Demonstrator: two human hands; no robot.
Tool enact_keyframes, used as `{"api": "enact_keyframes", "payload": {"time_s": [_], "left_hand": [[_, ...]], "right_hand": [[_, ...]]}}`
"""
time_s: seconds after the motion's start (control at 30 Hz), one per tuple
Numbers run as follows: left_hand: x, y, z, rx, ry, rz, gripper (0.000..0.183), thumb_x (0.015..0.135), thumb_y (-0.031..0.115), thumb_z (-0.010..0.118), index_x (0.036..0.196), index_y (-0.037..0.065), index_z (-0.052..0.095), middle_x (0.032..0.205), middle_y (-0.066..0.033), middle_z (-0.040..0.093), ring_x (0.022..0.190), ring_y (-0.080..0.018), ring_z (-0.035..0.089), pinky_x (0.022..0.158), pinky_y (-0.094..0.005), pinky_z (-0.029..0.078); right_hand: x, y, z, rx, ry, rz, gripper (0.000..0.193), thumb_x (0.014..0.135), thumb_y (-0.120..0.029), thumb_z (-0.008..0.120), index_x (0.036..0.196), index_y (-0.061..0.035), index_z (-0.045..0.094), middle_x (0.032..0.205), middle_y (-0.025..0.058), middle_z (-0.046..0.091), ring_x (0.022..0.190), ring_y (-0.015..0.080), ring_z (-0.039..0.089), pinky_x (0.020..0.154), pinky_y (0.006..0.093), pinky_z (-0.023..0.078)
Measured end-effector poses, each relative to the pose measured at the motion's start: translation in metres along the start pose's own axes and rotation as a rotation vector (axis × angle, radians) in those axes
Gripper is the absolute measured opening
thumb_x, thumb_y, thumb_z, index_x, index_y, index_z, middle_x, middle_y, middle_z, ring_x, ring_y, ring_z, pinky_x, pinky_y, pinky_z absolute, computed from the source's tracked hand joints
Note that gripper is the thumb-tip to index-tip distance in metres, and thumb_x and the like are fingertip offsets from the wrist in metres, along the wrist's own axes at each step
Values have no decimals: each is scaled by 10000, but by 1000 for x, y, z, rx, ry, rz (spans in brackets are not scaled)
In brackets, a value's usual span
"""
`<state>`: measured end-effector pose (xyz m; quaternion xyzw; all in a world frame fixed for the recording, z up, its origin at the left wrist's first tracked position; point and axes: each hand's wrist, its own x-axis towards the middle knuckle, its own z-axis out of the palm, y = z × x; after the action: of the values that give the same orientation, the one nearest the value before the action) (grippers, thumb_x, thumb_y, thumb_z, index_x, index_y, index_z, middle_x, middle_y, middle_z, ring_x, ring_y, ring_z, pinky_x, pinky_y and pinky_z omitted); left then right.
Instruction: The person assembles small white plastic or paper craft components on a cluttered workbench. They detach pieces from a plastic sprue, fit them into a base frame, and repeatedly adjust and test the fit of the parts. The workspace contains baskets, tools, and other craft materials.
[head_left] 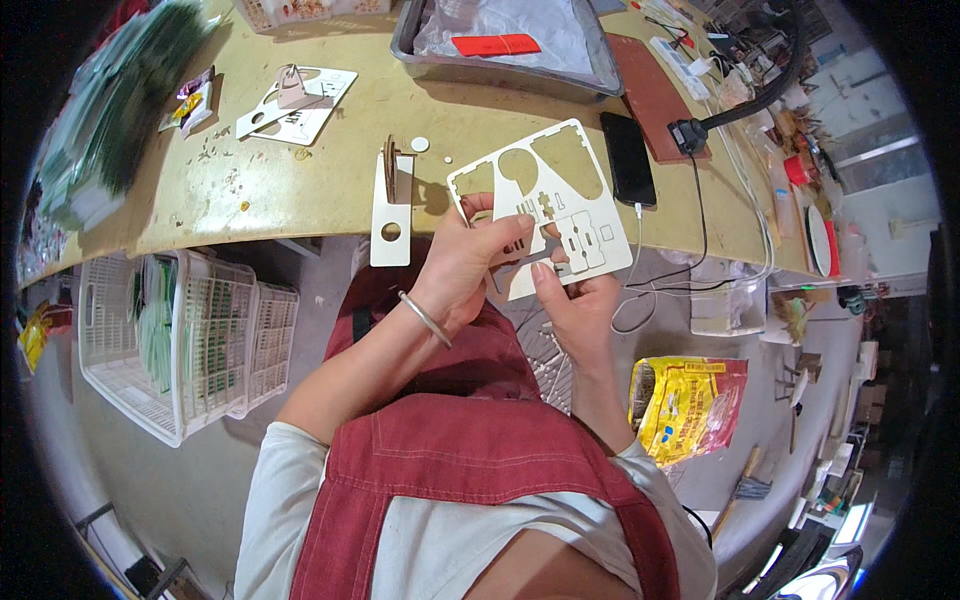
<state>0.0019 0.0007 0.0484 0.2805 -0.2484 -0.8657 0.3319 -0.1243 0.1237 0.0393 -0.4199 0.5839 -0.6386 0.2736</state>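
Observation:
Between my two hands I hold a thin cream-white sheet (612, 232) with cut-out shapes, tilted above the table's front edge. My left hand (470, 245) grips its left side, thumb lying across the face. My right hand (577, 305) pinches its lower edge, thumb on top. Large round and oval openings run along the far part of the sheet, with small slots near the middle. Left of my hands lies a narrow white strip (391, 205) with a round hole, a brown upright piece (391, 165) standing on it. A small white disc (420, 144) lies beside it.
More cut sheets (310, 118) lie at the far left, near a tall stack of plastic-wrapped packs (120, 110). A grey tray (500, 72) stands at the back. A black phone (627, 160) with a cable is at the right. White crates (180, 340) stand below left, a yellow bag (680, 405) below right.

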Motion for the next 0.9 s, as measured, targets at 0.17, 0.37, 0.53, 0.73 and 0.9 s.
{"api": "enact_keyframes", "payload": {"time_s": [0.17, 0.37, 0.53, 0.73, 0.9], "left_hand": [[4, 1, 9, 55, 54, 21, 531, 901, 31, 843, 1296, -19, 492, 1105, -133, 716, 952, -197, 726, 848, -343, 599], [14, -5, 10, 98, 146, 39, 437, 930, 47, 804, 1297, 1, 571, 1137, -120, 747, 962, -188, 750, 841, -370, 642], [9, 3, 20, 112, 137, 68, 441, 951, 78, 812, 1305, 4, 559, 1180, -131, 727, 1004, -195, 737, 898, -378, 624], [16, 0, -1, -51, -54, 5, 263, 1082, 254, 711, 1257, 77, 625, 1124, -58, 737, 975, -197, 752, 881, -373, 644], [16, 5, -5, -160, -95, -82, 166, 1094, 211, 684, 1181, 72, 662, 1078, -58, 750, 971, -161, 757, 849, -364, 667]], "right_hand": [[3, -4, 3, 41, 29, 33, 277, 971, -59, 809, 1216, 33, 717, 1080, -11, 725, 868, 35, 573, 750, 232, 493], [12, 0, 2, 8, 20, 82, 244, 979, -54, 801, 1191, 22, 707, 1075, -14, 723, 834, 21, 572, 729, 226, 486], [20, 15, -4, 145, 37, 133, 274, 980, -27, 782, 1234, 25, 695, 1155, 22, 734, 867, 31, 616, 726, 232, 511], [23, 4, -6, 292, -26, 144, 467, 950, -15, 728, 1406, 53, 651, 1107, 79, 750, 648, 55, 574, 530, 232, 432], [23, 13, -26, 813, -164, 175, 511, 938, 34, 672, 1448, 9, 649, 1186, 137, 760, 636, 98, 591, 504, 263, 442]]}}
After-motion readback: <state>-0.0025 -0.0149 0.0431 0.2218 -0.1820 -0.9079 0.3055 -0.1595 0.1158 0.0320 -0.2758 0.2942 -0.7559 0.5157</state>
